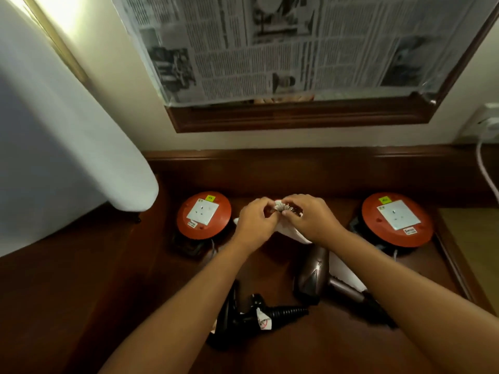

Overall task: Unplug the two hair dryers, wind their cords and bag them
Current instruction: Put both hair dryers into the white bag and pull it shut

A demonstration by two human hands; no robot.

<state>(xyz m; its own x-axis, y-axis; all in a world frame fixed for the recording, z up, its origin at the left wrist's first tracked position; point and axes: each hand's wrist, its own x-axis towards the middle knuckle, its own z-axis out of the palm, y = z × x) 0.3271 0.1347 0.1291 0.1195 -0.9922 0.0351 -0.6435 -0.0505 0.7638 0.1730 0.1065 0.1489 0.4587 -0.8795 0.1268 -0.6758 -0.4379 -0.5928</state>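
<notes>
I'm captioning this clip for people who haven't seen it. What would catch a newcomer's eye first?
Probably the two hands, left hand and right hand, meeting mid-desk and pinching the gathered mouth of a white bag. Flanking them sit two round red socket reels, the left reel and right reel. Nearer the camera lie a black hair dryer and a bronze hair dryer, not yet bagged.

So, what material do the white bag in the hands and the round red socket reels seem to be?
White gathered bag: probably thin cloth, matte, finely pleated where pinched. Left round red socket reel and right round red socket reel: likely moulded plastic, smooth and slightly glossy, with white socket plates.
</notes>
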